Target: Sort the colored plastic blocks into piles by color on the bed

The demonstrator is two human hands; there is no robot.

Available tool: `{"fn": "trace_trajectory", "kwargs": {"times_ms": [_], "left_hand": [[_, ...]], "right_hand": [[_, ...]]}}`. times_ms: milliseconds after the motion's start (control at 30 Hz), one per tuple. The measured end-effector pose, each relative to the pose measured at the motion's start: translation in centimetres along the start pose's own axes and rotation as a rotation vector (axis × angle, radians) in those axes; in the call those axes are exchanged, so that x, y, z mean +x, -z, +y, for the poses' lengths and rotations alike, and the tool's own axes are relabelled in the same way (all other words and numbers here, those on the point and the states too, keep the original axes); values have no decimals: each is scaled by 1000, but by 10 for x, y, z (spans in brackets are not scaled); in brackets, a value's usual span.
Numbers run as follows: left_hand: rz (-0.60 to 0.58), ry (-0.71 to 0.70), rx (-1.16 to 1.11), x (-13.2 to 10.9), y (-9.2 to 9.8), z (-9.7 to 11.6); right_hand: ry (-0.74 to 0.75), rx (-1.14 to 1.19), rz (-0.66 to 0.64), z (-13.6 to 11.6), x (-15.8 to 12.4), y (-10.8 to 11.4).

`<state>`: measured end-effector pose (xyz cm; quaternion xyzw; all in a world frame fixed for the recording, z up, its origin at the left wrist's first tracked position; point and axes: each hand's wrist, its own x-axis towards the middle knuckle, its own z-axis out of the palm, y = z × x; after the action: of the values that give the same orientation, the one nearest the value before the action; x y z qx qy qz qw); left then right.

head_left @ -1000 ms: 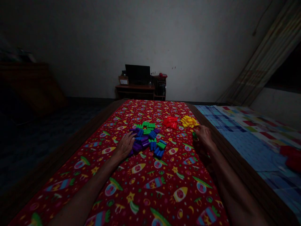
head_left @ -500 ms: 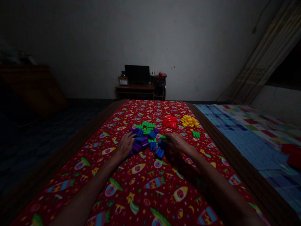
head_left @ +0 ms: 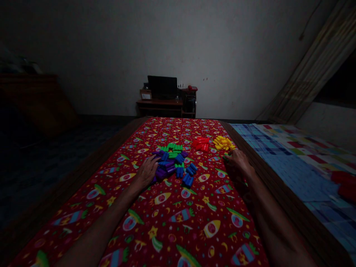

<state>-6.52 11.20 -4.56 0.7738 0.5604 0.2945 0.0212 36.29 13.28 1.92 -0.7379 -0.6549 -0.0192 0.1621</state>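
Observation:
My left hand (head_left: 147, 171) lies along the left edge of a mixed pile, its fingers stretched out over the purple toy blocks (head_left: 167, 168). Green toy blocks (head_left: 175, 148) sit at the back of that pile, with blue toy blocks (head_left: 188, 180) at its right side. My right hand (head_left: 238, 161) is at the cloth's right side, fingers closed around a green toy block (head_left: 226, 157) that is mostly hidden by them. Just beyond it lies a heap of yellow toy blocks (head_left: 223, 143). Left of the yellow heap is a red toy block group (head_left: 201, 144).
A red patterned cloth (head_left: 164, 222) covers the long table, which has a brown edge (head_left: 280, 185). Against the far wall stands a desk with a monitor (head_left: 162, 87). A bed with a blue checked cover (head_left: 267, 159) is on the right, a wooden cabinet (head_left: 33, 100) on the left.
My right hand has moved right from beside the blue blocks to just in front of the yellow heap, carrying a green block. My left hand has stayed at the pile.

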Motion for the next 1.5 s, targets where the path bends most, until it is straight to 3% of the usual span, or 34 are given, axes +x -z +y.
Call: {"fn": "trace_trajectory", "kwargs": {"times_ms": [100,200,300,367,467,633,833,1033,1167,1400,1500], "left_hand": [[11,4,3,1,0,0],[4,3,6,1,0,-1],[-2,8,2,0,-1,-1],[1,19,-2,-1,-1,-1],[2,26,-7,-1,0,2],[-20,32,3,-1,4,7],[-4,34,3,0,4,7],[0,11,-14,1,2,2],[4,-49,-50,3,0,-3],[132,-85,-106,5,-1,-3],[190,-72,-117,4,4,3]], "right_hand": [[65,76,132,-15,2,6],[255,269,144,-52,-7,4],[571,469,-2,-101,-27,-8],[767,474,-122,-127,-40,-18],[897,367,-226,-148,-52,-30],[827,369,-280,-150,-49,-38],[471,595,-324,-154,-45,-44],[481,641,-373,-139,-35,-36],[433,618,-289,-115,-23,-24],[309,387,-78,-37,3,6],[221,306,-82,-5,6,14]]}}
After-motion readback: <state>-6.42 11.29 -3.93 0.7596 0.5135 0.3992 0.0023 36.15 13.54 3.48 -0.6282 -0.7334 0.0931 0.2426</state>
